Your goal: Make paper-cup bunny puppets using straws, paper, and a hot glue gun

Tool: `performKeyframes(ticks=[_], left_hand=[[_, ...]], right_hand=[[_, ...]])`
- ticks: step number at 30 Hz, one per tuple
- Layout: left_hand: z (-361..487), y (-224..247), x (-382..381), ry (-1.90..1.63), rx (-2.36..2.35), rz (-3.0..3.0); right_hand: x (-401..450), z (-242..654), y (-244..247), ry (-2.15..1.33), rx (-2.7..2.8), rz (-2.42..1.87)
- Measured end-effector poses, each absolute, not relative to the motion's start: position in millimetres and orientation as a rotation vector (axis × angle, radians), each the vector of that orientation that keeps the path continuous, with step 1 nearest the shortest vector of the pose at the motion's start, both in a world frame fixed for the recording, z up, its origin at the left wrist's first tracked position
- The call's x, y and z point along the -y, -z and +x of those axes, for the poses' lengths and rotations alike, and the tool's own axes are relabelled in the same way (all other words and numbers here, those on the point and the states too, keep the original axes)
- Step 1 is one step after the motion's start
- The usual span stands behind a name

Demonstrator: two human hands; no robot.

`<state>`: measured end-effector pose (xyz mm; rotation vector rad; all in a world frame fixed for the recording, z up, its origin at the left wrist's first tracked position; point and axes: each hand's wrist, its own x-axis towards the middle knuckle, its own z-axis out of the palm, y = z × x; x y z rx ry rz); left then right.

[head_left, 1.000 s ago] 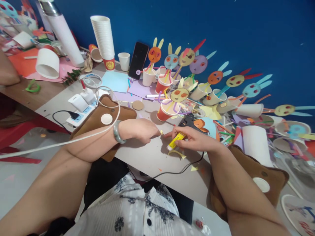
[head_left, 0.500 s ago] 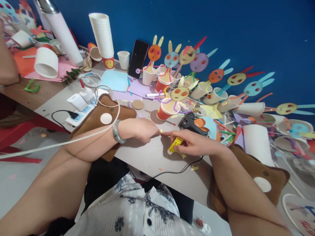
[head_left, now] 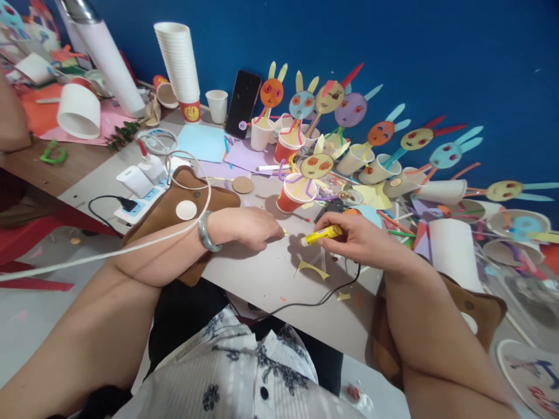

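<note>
Yellow tube in the right hand, small yellow piece by the left fingertips, both on the near side of the red cup.
Across the counter (head_left: 271, 282), a tall stack of cups (head_left: 180, 70) stands beyond and to the left of the red cup (head_left: 290, 201); the right hand (head_left: 367, 241), nearer and to its right, is closed around the yellow tube (head_left: 322, 235), while the left hand (head_left: 251, 228), nearer and to its left, has its fingers bunched low, and whether they grip anything cannot be told. Above the red cup, a yellow rabbit face (head_left: 317, 166) has its ears on and looks largely put together. Nearer than the cup, a curved yellow offcut (head_left: 311, 267) lies loose, and the small yellow piece (head_left: 286, 232) appears unattached.
</note>
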<state>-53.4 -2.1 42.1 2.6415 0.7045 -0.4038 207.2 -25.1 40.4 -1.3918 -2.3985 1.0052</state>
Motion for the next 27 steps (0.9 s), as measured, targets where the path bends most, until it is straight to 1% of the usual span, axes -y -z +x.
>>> performKeyframes(ticks=[4, 8, 10, 13, 16, 21, 27], left_hand=[[-53.4, -36.9, -2.4, 0.382, -0.695, 2.644], [-53.7, -29.8, -6.8, 0.334, -0.685, 2.648], [-53.9, -27.5, -7.8, 0.317, -0.695, 2.625], [-53.8, -27.2, -7.8, 0.305, -0.715, 2.584], [-52.9, -28.9, -7.6, 0.316, -0.725, 2.566], [-51.7, -27.3, -10.6, 0.224, -0.668, 2.578], [-51.7, -21.3, -16.2, 0.112, -0.743, 2.539]], right_hand=[[24.9, 221.0, -45.8, -1.259, 2.034, -1.33], [27.3, 226.0, -46.5, -1.304, 1.714, -1.042], [29.7, 220.2, -47.2, -1.414, 1.811, -0.965], [32.1, 208.9, -48.7, -1.535, 2.13, -0.985], [29.2, 206.1, -45.7, -1.423, 2.167, -1.062], [15.2, 214.0, -29.3, -1.096, 2.216, -1.303], [11.7, 212.0, -22.5, -0.961, 2.379, -1.494]])
